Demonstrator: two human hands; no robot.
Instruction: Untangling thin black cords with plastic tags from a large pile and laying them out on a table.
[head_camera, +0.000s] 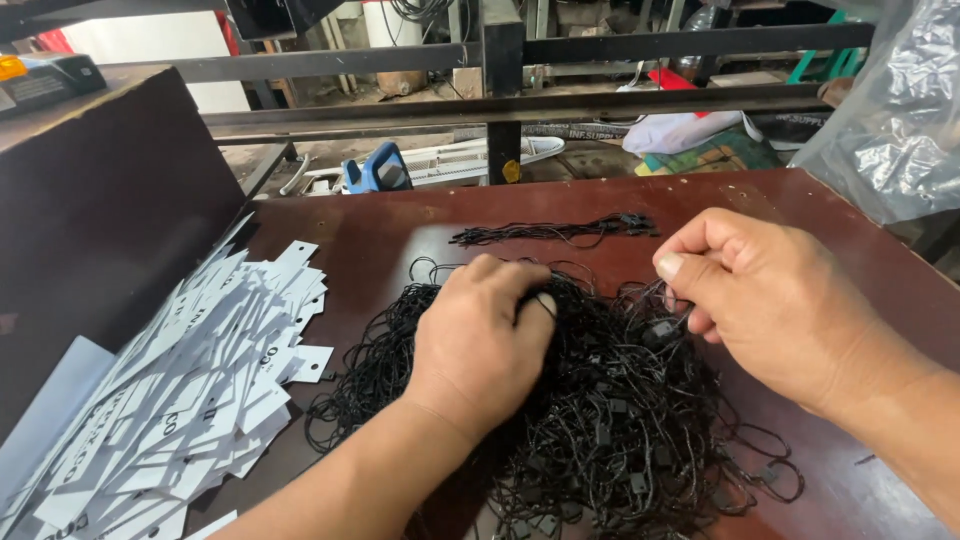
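Black string loops (600, 420) under left hand (480, 340)

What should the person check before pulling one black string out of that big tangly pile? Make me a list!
1. Left hand presses down on the tangled pile of black loop strings: ok.
2. Right hand pinches just one string: cannot tell, the fingertips hide it.
3. String free of tangles: not ok, the loops are knotted together.
4. Small straightened bundle of black strings lies apart from the pile: ok.
5. Heap of white punched paper tags within reach on the dark brown table: ok.
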